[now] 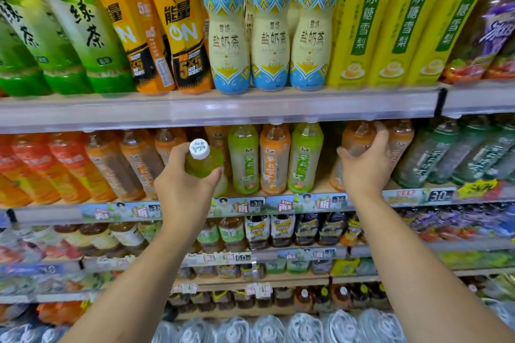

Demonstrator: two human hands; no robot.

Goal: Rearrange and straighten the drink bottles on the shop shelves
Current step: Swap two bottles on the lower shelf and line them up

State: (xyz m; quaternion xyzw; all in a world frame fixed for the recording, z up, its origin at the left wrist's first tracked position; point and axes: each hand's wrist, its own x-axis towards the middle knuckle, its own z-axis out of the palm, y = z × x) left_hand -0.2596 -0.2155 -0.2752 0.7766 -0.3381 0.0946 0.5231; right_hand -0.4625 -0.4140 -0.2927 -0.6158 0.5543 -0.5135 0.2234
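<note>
My left hand (185, 181) grips a green drink bottle (204, 161) with a white cap, tilted towards me in front of the second shelf (278, 205). My right hand (366, 161) is wrapped around an orange-labelled bottle (355, 142) that stands on the same shelf, to the right of a gap. Between my hands stand a green bottle (243, 159), an orange one (274, 159) and another green one (305, 157), upright in a row.
The top shelf (223, 108) carries green tea, orange energy, blue-and-cream milk tea bottles (269, 28) and yellow pear drinks. Dark green bottles (434, 153) stand right of my right hand. Lower shelves hold many smaller bottles, with water bottles at the bottom.
</note>
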